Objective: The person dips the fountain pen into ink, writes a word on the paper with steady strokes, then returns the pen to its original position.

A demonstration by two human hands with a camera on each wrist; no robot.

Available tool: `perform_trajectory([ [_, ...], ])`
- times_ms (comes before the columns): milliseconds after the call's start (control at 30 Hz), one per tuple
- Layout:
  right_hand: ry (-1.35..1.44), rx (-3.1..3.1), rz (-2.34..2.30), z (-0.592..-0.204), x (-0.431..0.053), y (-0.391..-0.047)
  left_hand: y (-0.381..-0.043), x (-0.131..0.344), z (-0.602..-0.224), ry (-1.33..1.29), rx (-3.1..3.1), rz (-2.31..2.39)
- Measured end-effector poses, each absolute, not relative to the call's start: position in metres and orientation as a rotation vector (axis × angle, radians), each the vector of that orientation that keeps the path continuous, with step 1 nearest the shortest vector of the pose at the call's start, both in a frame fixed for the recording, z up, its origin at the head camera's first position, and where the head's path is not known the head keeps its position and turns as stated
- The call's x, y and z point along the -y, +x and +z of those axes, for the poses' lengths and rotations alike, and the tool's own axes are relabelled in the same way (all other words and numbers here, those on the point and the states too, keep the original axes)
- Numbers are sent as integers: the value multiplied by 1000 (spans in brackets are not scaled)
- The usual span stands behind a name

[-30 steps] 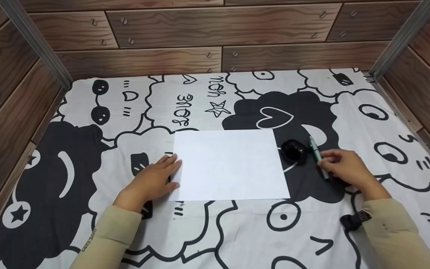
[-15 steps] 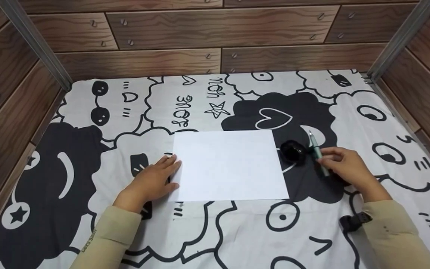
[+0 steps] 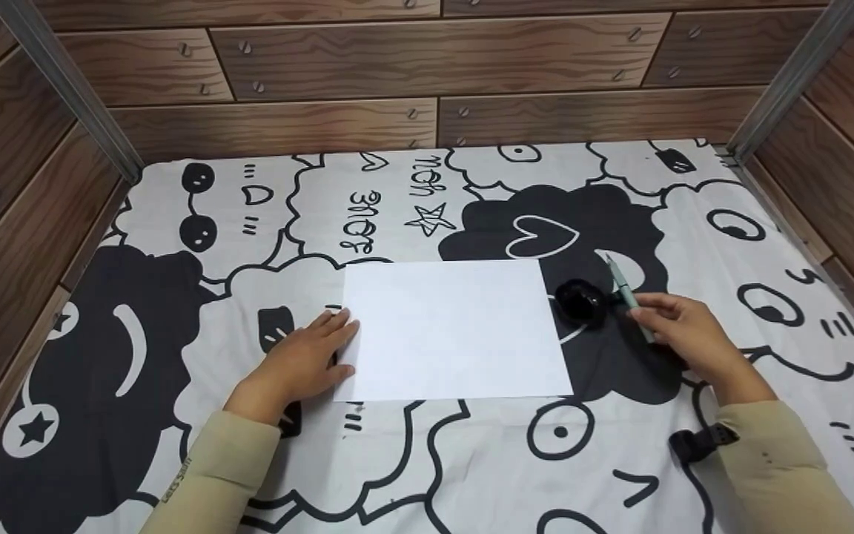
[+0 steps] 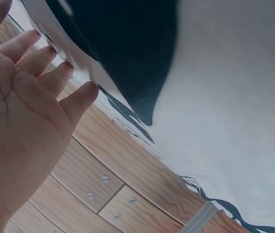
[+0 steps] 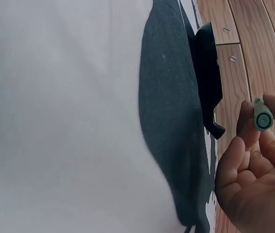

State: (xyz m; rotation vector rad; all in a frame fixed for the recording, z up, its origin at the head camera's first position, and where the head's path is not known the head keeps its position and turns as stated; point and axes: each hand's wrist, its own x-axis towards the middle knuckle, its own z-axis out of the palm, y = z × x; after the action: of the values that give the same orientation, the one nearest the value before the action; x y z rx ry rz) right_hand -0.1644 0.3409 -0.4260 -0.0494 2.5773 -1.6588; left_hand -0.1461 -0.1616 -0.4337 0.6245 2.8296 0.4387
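A blank white sheet of paper [image 3: 449, 334] lies on the patterned cloth in front of the person. My left hand [image 3: 305, 360] rests at its left edge, fingers extended and fingertips on the paper; the left wrist view shows the palm [image 4: 25, 116] and straight fingers. To the right of the sheet, my right hand [image 3: 683, 330] pinches a pale green pen [image 3: 621, 280] between thumb and fingers. Its pointed tip is directed away and slightly left. In the right wrist view the pen's round end [image 5: 263, 120] faces the camera. Close to the pen stands a glossy black cup-like thing [image 3: 581, 302] with a short handle.
A black-and-white cartoon cloth [image 3: 471, 460] covers the table. Wood-print walls [image 3: 360, 59] enclose its back and sides, with grey metal posts [image 3: 71, 89] at the back corners. A black strapped device [image 3: 697, 445] is on the right wrist.
The pen has risen in my right hand, and its tip has swung up and to the left. My left hand and the paper have stayed in place.
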Motion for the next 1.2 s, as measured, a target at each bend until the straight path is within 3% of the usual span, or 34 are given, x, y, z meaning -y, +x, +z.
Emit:
perform_trajectory([
  [533,29,-2504,-1788,-428,-338,-162,-147,162,-433,630,-2826,433],
  [1200,-7,-2080,-2492,-426,-328,-159,-147,162,-435,638,-2822,440],
])
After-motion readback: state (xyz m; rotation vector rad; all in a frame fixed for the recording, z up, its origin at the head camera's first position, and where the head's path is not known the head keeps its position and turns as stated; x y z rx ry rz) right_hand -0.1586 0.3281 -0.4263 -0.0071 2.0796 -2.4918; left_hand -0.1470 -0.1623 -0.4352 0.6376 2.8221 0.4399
